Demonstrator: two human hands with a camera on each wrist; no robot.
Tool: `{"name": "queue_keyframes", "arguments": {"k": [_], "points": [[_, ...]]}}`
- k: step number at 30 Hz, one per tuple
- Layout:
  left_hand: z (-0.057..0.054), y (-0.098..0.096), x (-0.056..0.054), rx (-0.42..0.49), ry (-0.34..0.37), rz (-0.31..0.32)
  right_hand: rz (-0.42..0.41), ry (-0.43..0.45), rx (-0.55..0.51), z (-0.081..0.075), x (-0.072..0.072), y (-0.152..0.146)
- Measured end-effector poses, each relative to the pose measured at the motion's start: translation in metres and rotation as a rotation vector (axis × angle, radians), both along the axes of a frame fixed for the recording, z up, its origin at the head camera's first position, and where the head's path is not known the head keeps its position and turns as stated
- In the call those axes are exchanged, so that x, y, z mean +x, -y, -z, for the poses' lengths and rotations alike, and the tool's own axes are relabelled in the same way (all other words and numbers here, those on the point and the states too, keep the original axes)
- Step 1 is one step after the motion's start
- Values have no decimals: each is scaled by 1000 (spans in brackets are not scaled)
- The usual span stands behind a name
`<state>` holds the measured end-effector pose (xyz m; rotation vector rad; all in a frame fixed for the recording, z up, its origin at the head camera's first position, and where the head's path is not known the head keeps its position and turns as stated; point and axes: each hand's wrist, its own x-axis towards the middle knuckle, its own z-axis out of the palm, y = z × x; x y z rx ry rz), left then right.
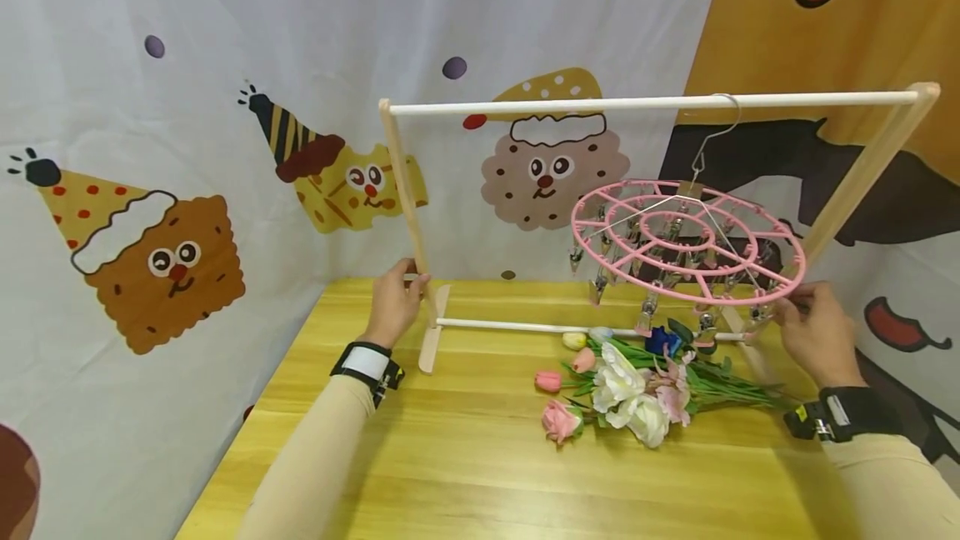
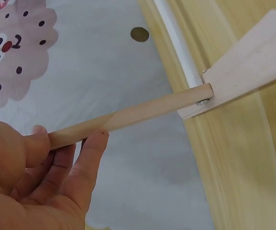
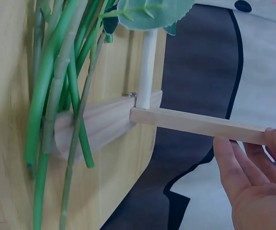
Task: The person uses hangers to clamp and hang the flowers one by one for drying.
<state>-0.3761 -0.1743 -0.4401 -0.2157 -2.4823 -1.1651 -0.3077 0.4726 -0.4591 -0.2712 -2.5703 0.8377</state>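
Note:
A small clothes rack (image 1: pixel 540 106) with wooden side posts and white rods stands on the table. My left hand (image 1: pixel 395 300) grips its left post (image 2: pixel 143 111) between thumb and fingers, a little above the wooden foot (image 2: pixel 253 62). On the other side my right hand (image 1: pixel 819 332) pinches the right post (image 3: pixel 190 122) low down, near the lower white rod (image 3: pixel 147 67). From the top rod hangs a round pink clip hanger (image 1: pixel 690 242) on a metal hook, its several clips dangling. The hanger's rim overlaps the right fingertips in the head view.
Artificial flowers (image 1: pixel 637 394) in pink, white, yellow and blue lie under the hanger, on the wooden table (image 1: pixel 480 457). Their green stems (image 3: pixel 56 91) cross the rack's right foot (image 3: pixel 95 127). A cartoon-printed curtain (image 1: pixel 300 23) hangs close behind the rack.

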Motion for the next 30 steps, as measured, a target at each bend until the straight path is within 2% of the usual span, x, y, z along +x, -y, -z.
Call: {"name": "queue_keyframes", "arguments": {"k": [6, 11, 20, 30], "points": [[-3, 12, 3, -25, -20, -19, -43, -19, 13, -2, -1, 10], [-3, 22, 5, -17, 4, -18, -47, -5, -5, -4, 1, 18], [-1, 50, 13, -64, -9, -62, -94, -48, -1, 3, -1, 44], [0, 74, 24, -93, -19, -98, -145, -48, -21, 6, -2, 68]]}}
